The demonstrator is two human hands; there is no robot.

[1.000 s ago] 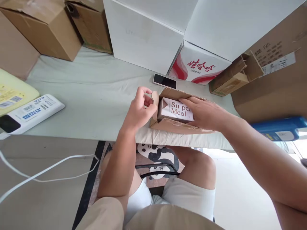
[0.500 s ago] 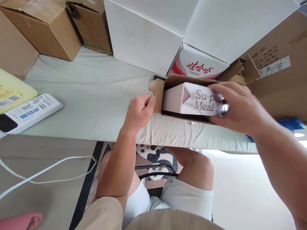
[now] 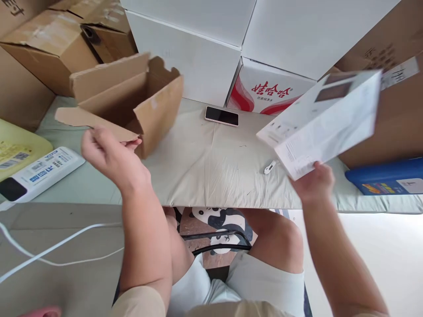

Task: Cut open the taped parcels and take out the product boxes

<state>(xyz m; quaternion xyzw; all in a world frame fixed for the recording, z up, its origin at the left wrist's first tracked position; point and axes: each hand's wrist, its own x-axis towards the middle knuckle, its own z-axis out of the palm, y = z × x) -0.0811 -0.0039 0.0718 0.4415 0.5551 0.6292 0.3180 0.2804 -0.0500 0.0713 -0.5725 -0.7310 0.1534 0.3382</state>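
Observation:
My left hand [image 3: 115, 154] grips a flap of an open brown cardboard box [image 3: 161, 112], which is tilted above the left part of the covered table. Its inside looks bare where I can see in. At the right, my right hand [image 3: 315, 182] is closed on the lower edge of a white printed carton [image 3: 317, 127], held up in the air and slightly blurred. Below that carton, a small white nail clipper-like item [image 3: 270, 167] lies on the cloth. A phone [image 3: 221, 116] with a dark screen lies between the two hands, farther back.
Stacked white boxes [image 3: 185, 57] and a red-and-white carton [image 3: 269, 88] line the back. Brown boxes [image 3: 42, 44] stand at the left, with a white power strip [image 3: 42, 171] and a yellow container [image 3: 20, 145] nearer. A blue package [image 3: 386, 178] lies at the right edge.
The white carton has come out of the brown box and moved right in my right hand. My left hand has carried the brown box left, uncovering the phone and small white item.

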